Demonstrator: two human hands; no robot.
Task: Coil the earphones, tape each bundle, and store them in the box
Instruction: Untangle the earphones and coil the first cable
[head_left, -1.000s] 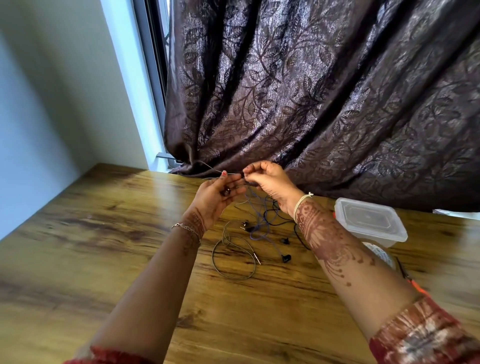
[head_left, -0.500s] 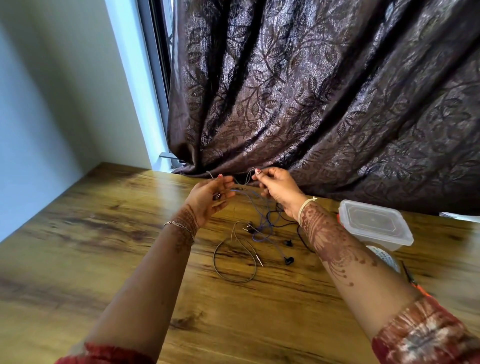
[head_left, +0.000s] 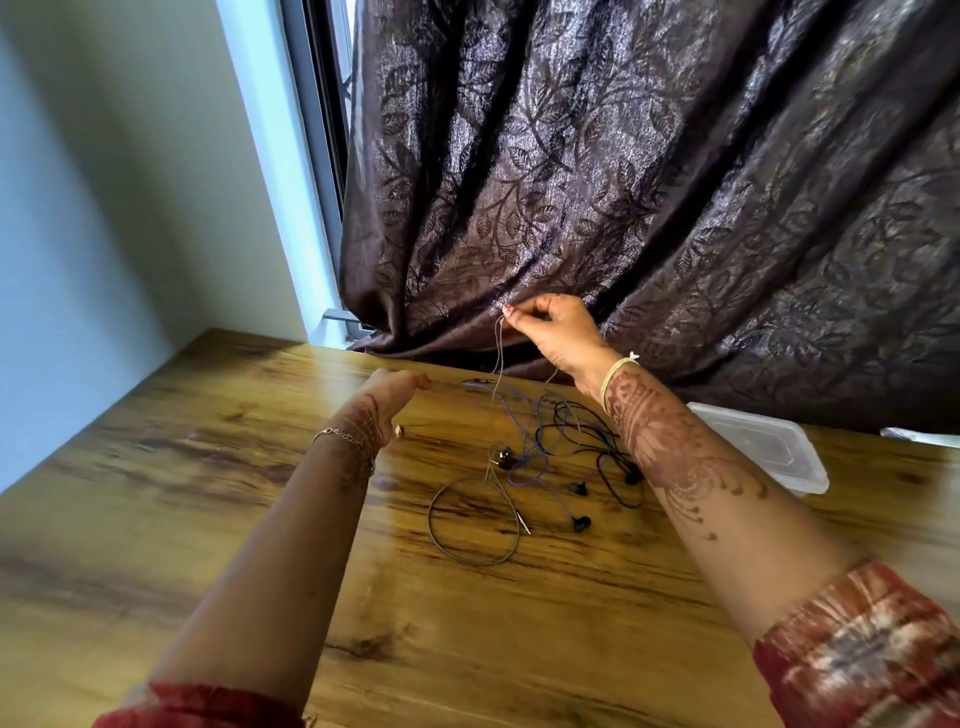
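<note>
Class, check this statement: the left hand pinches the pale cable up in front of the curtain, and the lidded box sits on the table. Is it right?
No. The head view shows the right hand pinches the pale cable up in front of the curtain; the left hand is lower down. The lidded box does sit on the table.

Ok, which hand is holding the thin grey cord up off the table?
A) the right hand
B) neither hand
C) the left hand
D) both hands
A: the right hand pinches the grey cord up in front of the curtain, while the left hand hangs lower over the table, apart from the cord.
</note>
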